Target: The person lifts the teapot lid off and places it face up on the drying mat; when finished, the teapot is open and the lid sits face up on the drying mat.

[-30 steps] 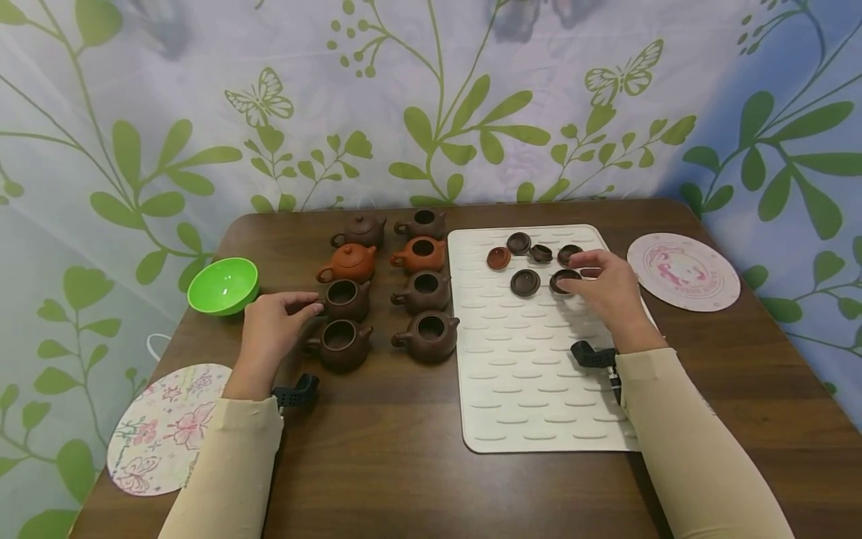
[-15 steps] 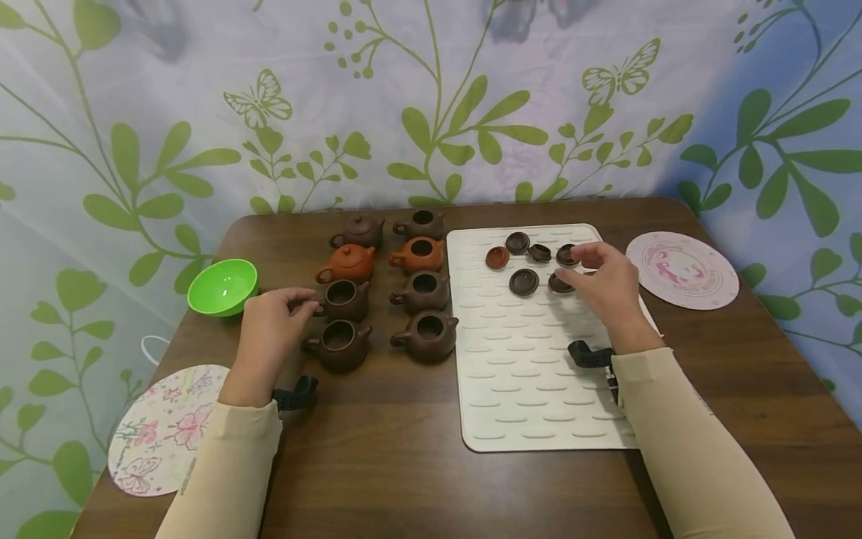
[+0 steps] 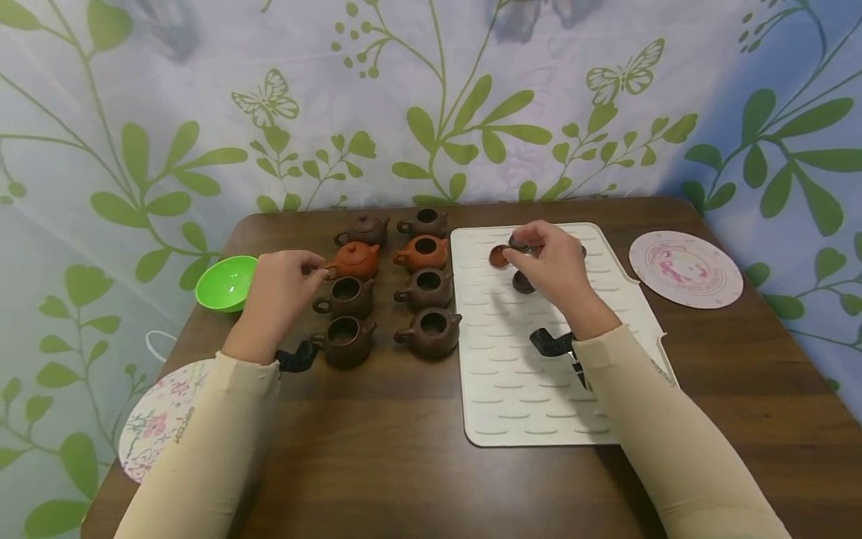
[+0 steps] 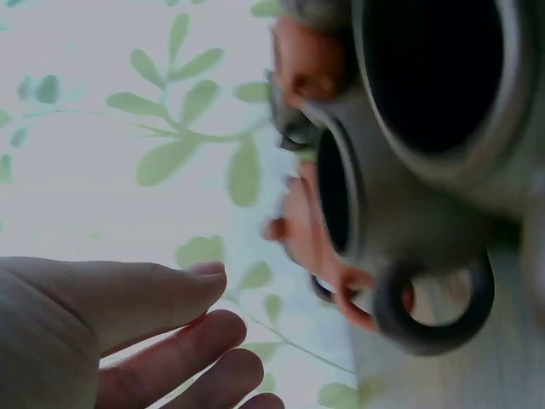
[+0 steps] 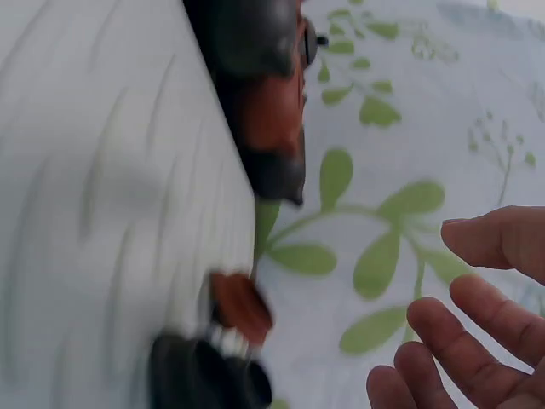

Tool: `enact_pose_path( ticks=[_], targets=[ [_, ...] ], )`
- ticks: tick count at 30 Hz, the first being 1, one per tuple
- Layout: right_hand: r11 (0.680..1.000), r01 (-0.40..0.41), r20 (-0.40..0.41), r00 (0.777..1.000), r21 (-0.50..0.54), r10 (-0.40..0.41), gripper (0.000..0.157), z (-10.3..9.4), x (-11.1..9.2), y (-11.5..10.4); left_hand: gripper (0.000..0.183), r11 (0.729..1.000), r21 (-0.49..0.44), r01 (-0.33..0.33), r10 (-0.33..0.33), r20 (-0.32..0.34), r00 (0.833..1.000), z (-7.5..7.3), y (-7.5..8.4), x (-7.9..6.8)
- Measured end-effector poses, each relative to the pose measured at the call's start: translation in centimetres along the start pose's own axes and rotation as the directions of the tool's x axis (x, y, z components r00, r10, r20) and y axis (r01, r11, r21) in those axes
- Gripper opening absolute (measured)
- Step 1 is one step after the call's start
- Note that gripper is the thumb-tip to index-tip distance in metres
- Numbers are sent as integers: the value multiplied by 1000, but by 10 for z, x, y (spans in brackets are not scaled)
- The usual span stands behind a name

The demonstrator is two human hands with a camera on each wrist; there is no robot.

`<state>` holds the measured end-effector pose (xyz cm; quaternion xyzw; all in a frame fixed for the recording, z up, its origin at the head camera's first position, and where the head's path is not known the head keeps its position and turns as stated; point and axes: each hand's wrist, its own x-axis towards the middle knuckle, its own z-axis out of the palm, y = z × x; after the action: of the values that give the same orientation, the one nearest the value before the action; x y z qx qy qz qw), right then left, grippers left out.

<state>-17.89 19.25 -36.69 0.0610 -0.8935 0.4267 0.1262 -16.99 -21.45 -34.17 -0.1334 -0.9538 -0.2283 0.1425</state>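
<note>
My left hand [image 3: 279, 303] hovers beside the orange lidded teapot [image 3: 357, 262], fingertips close to its handle. In the left wrist view, the thumb and fingers are loosely extended, holding nothing, apart from a lidless brown teapot [image 4: 400, 213]. Over the white ridged mat [image 3: 501, 374], my right hand [image 3: 548, 266] hangs above small teapot lids, hiding some of them. An orange lid [image 3: 498, 256] and a dark lid [image 3: 522, 282] show beside its fingers. Nothing sits between its thumb and fingers in the right wrist view.
Several lidless teapots [image 3: 431, 335] stand in two columns left of the mat, with a lidded brown teapot [image 3: 364, 230] at the back. A green bowl [image 3: 225, 283] stands at left. Round placemats lie at left [image 3: 151, 430] and right [image 3: 687, 269].
My left hand has moved from the brown teapot's handle up toward the orange teapot. My right hand has shifted left from the right-hand lids to above the orange lid's side.
</note>
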Motion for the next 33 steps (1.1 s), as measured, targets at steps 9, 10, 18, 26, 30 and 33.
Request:
enact_pose_path(
  ticks=[9, 10, 18, 26, 30, 33],
  targets=[
    [901, 424, 421, 836, -89, -352, 33, 72, 47, -77, 29, 979, 69, 193, -205, 265, 942, 15, -31, 40],
    [887, 451, 473, 805, -94, -359, 34, 80, 51, -86, 30, 978, 66, 198, -209, 277, 938, 17, -33, 42],
    [785, 587, 681, 658, -197, -321, 38, 136, 74, -129, 15, 986, 42, 164, -169, 305, 937, 26, -34, 47],
    [732, 594, 686, 685, -332, -244, 49, 175, 89, -136, 20, 979, 29, 199, -199, 311, 930, 26, -35, 47],
    [723, 590, 687, 692, -361, -222, 54, 186, 90, -136, 19, 984, 20, 178, -176, 303, 937, 26, -37, 48],
    [719, 597, 686, 689, -355, -233, 47, 191, 92, -136, 19, 984, 14, 179, -175, 301, 937, 26, -39, 48]
  ],
)
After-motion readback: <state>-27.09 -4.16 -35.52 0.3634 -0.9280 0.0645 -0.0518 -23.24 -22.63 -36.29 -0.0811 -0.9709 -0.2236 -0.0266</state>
